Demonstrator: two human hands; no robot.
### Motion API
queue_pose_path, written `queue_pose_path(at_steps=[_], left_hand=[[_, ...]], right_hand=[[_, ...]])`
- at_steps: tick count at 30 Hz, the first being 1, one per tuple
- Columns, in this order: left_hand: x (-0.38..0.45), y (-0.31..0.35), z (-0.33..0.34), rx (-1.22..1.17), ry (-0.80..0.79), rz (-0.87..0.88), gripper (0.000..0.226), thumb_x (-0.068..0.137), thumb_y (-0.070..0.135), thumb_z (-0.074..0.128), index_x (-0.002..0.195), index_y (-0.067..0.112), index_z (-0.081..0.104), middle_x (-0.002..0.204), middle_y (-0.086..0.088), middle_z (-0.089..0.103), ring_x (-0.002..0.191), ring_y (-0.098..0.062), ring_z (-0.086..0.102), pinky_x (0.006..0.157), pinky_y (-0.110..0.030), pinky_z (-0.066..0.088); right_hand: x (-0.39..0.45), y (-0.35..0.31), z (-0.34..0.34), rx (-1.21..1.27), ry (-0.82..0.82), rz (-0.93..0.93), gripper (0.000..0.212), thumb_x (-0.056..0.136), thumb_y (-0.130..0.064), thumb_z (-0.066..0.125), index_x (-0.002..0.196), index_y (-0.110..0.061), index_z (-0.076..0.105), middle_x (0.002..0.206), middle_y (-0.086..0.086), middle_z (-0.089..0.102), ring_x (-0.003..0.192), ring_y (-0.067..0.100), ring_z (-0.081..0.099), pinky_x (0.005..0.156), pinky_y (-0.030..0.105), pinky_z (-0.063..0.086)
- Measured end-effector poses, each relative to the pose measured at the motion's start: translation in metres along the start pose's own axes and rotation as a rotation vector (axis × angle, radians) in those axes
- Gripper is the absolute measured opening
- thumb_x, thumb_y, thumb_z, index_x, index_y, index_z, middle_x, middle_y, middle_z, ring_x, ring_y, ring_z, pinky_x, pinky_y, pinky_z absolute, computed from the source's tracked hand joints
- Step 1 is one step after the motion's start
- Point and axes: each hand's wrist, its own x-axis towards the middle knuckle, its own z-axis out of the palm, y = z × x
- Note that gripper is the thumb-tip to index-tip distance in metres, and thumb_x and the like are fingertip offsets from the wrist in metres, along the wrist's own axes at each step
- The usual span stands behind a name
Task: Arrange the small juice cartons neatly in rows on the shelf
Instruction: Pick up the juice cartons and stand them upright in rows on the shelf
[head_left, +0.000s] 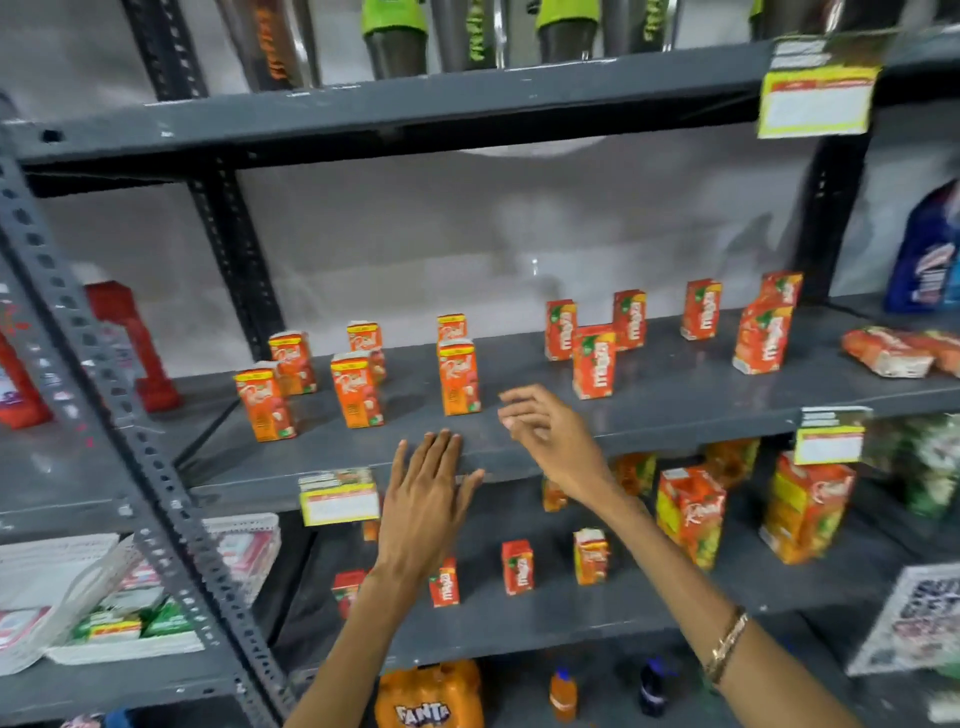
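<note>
Several small orange "Real" juice cartons (459, 378) stand upright in loose front and back rows on the left half of the grey shelf (675, 400). Several small "Maaza" cartons (593, 361) stand scattered on its right half, one pair (762, 338) close together at the far right. My left hand (428, 499) is flat against the shelf's front edge, fingers spread, holding nothing. Just right of the nearest "Real" carton, my right hand (545, 434) hovers over the shelf front with fingers loosely curled and nothing in it.
The shelf below holds more small cartons (517, 566) and larger juice cartons (691, 512). Yellow price tags (338, 501) hang on the shelf edges. Slotted steel uprights (130, 431) frame the left side. Snack packets (883, 358) lie at right, Fanta bottles (428, 693) at the bottom.
</note>
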Motion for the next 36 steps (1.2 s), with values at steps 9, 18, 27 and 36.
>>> queue_pose_path(at_steps=[9,18,27,36], left_hand=[[0.047,0.227,0.049,-0.087,-0.03,0.09,0.067,0.1,0.054,0.027,0.14,0.009,0.057,0.145,-0.009,0.058,0.138,-0.028,0.052,0.12,-0.05,0.033],[0.096,0.355,0.087,-0.126,-0.12,0.09,0.062,0.102,0.055,0.039,0.148,0.014,0.047,0.154,-0.004,0.049,0.147,-0.024,0.038,0.125,-0.048,0.017],[0.103,0.36,0.095,-0.121,-0.144,0.077,0.066,0.101,0.059,0.027,0.152,0.018,0.039,0.159,-0.002,0.041,0.151,-0.02,0.031,0.127,-0.045,0.01],[0.099,0.332,0.088,-0.135,-0.132,0.032,0.083,0.095,0.069,0.011,0.152,0.016,0.038,0.16,-0.004,0.04,0.151,-0.02,0.031,0.127,-0.04,0.012]], right_hand=[[-0.038,0.067,-0.247,-0.472,0.33,-0.022,0.01,0.09,-0.011,0.062,0.093,-0.015,0.07,0.085,0.0,0.075,0.078,0.014,0.071,0.075,0.033,0.057],[-0.03,0.095,-0.425,-0.967,0.623,0.162,0.016,0.087,-0.015,0.059,0.092,-0.007,0.072,0.095,0.019,0.068,0.097,0.038,0.061,0.086,0.042,0.046],[0.0,0.109,-0.445,-1.078,0.403,0.496,0.045,0.092,-0.033,0.063,0.12,0.002,0.056,0.12,0.025,0.066,0.118,0.042,0.058,0.093,0.044,0.049],[-0.037,0.1,-0.418,-0.486,0.66,0.284,0.046,0.083,-0.023,0.074,0.12,0.0,0.059,0.12,0.018,0.06,0.119,0.034,0.052,0.092,0.031,0.039]])
